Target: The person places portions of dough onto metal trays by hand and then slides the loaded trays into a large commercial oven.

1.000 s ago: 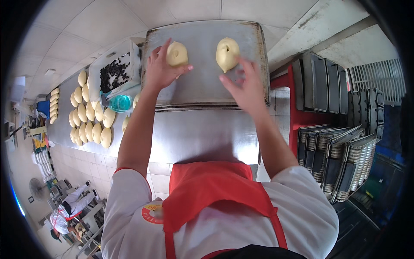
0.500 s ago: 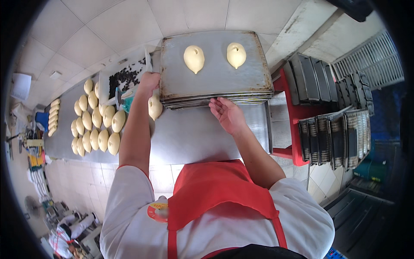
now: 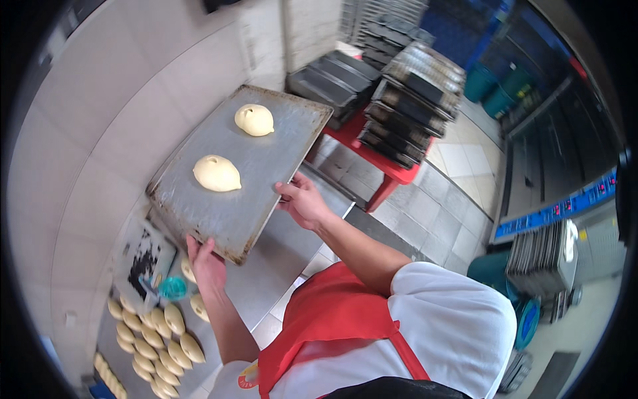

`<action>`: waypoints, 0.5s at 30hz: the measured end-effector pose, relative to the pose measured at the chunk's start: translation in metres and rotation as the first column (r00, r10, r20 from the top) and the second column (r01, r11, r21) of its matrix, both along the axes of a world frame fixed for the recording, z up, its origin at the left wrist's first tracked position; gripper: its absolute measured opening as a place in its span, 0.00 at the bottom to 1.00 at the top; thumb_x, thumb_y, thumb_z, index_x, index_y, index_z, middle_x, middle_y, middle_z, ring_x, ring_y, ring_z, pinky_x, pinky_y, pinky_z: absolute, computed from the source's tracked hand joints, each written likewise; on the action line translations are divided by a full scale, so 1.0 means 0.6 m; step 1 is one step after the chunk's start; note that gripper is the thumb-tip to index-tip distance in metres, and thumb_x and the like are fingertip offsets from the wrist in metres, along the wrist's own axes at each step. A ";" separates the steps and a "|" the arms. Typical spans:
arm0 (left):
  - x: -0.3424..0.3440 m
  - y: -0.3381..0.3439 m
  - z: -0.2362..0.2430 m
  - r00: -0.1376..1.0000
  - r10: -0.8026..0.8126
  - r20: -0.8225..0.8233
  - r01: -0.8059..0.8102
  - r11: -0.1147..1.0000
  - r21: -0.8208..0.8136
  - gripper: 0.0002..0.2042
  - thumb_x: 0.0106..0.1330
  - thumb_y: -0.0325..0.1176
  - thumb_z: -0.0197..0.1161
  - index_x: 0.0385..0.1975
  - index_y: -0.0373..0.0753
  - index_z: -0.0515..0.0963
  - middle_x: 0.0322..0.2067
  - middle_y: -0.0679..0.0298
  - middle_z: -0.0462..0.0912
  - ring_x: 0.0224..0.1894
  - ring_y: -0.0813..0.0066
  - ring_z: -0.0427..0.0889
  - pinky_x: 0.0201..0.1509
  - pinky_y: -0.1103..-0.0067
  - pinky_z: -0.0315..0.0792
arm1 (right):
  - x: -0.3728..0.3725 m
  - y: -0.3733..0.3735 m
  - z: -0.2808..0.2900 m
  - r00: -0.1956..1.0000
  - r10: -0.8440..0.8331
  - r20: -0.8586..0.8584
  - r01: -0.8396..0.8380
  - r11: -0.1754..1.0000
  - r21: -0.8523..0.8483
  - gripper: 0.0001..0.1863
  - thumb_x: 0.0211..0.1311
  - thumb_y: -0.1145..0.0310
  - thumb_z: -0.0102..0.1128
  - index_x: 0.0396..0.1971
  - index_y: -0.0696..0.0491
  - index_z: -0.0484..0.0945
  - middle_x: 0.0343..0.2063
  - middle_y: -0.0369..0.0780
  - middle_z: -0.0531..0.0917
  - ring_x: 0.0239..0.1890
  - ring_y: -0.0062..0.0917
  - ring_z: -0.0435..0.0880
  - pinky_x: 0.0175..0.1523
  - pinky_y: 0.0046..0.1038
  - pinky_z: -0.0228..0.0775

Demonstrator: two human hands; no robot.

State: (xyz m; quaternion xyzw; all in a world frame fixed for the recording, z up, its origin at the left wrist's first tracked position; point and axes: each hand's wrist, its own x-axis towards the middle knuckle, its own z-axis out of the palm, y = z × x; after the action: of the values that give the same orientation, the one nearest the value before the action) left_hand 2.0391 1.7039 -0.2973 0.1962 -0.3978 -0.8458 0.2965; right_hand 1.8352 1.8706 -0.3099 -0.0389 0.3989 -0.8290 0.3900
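A worn grey metal baking tray (image 3: pixel 269 156) slants across the space ahead of me, held up above the steel table. Two pale yellow pieces of dough sit on it, a far one (image 3: pixel 255 120) and a nearer one (image 3: pixel 217 173), each tapered at one end with a hole in the top. My left hand (image 3: pixel 207 265) is closed on the tray's near left edge. On the near right edge my right hand (image 3: pixel 304 203) grips with its thumb over the rim. The fingers beneath the tray are hidden.
Several dough pieces (image 3: pixel 159 346) lie on the steel table (image 3: pixel 276 243) at lower left, beside a container of dark bits (image 3: pixel 141 266) and a teal cup (image 3: pixel 173 287). A red stand (image 3: pixel 392 174) bears stacked pans (image 3: pixel 415 106). An oven (image 3: pixel 565 149) stands at right.
My view has swung to the right. The top tray has come off the stack with both dough pieces on it, and my right hand has closed on its edge.
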 end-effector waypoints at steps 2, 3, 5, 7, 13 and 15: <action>-0.050 0.060 0.011 0.993 -0.093 -0.074 0.093 0.996 -0.005 0.33 0.61 0.19 0.57 0.69 0.37 0.58 0.64 0.59 0.68 0.66 0.65 0.65 0.71 0.68 0.57 | -0.024 0.086 0.041 0.980 -0.166 -0.113 0.170 0.985 0.024 0.13 0.65 0.71 0.59 0.49 0.50 0.74 0.40 0.34 0.80 0.39 0.22 0.81 0.39 0.30 0.77; -0.086 0.090 0.015 0.979 -0.156 -0.133 0.154 0.988 -0.031 0.33 0.62 0.19 0.57 0.69 0.37 0.58 0.63 0.59 0.68 0.66 0.65 0.66 0.71 0.68 0.57 | -0.038 0.137 0.061 0.959 -0.227 -0.170 0.236 0.971 0.032 0.13 0.65 0.71 0.59 0.49 0.50 0.74 0.39 0.33 0.80 0.38 0.21 0.81 0.37 0.29 0.76; -0.169 0.154 0.029 0.947 -0.255 -0.196 0.239 0.966 -0.098 0.32 0.62 0.19 0.55 0.69 0.37 0.57 0.63 0.59 0.68 0.65 0.66 0.66 0.70 0.68 0.58 | -0.081 0.222 0.100 0.906 -0.383 -0.178 0.387 0.922 -0.016 0.12 0.64 0.71 0.60 0.48 0.51 0.75 0.34 0.32 0.79 0.33 0.17 0.79 0.34 0.26 0.74; -0.276 0.237 0.056 0.902 -0.355 -0.245 0.327 0.934 -0.146 0.31 0.63 0.19 0.55 0.68 0.36 0.58 0.62 0.59 0.69 0.64 0.67 0.67 0.70 0.70 0.58 | -0.163 0.330 0.098 0.826 -0.481 -0.295 0.486 0.872 -0.063 0.09 0.65 0.72 0.59 0.44 0.53 0.76 0.28 0.31 0.78 0.25 0.14 0.75 0.31 0.21 0.73; -0.578 0.480 0.080 0.805 -0.514 -0.295 0.460 0.856 -0.236 0.25 0.62 0.19 0.59 0.61 0.36 0.65 0.54 0.62 0.74 0.57 0.73 0.71 0.65 0.75 0.63 | -0.444 0.619 0.102 0.724 -0.541 -0.427 0.641 0.757 0.128 0.05 0.65 0.71 0.58 0.35 0.57 0.75 0.21 0.31 0.73 0.20 0.15 0.72 0.26 0.17 0.67; -0.656 0.519 0.070 0.794 -0.514 -0.325 0.485 0.858 -0.172 0.24 0.62 0.20 0.59 0.60 0.36 0.65 0.53 0.63 0.74 0.57 0.74 0.72 0.64 0.76 0.64 | -0.496 0.654 0.118 0.775 -0.452 -0.443 0.600 0.746 0.288 0.12 0.66 0.62 0.59 0.32 0.57 0.74 0.22 0.35 0.77 0.23 0.21 0.78 0.30 0.23 0.72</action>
State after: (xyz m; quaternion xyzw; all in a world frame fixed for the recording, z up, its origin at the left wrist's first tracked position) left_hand 1.6457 2.0155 -0.2556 -0.0859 -0.4079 -0.8984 0.1380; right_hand 1.5378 2.2627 -0.2391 0.0159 0.6210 -0.7814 0.0589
